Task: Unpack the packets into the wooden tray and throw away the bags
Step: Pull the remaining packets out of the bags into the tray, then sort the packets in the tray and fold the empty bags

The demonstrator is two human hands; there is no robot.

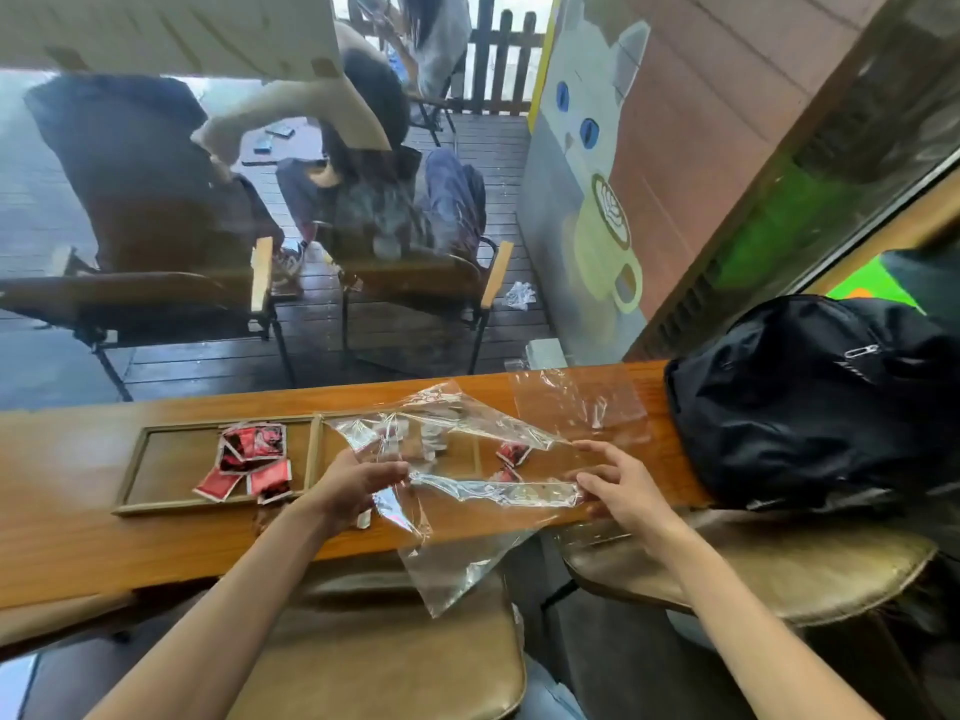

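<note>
A clear plastic bag (pixel 467 433) is stretched above the wooden tray (pixel 311 459) on the counter. My left hand (pixel 353 485) grips its left side and my right hand (pixel 618 485) pinches its right end. Another part of clear plastic (pixel 452 569) hangs down over the counter's near edge. Several red packets (pixel 249 462) lie in the tray's left compartment. A red packet (pixel 513 453) shows through the plastic over the right compartment. A second flat clear bag (pixel 582 402) lies on the counter behind my right hand.
A black backpack (pixel 810 402) sits on the counter at the right, close to my right hand. Brown padded stools (pixel 389 657) stand below the counter edge. Behind the counter is a window with people on chairs outside.
</note>
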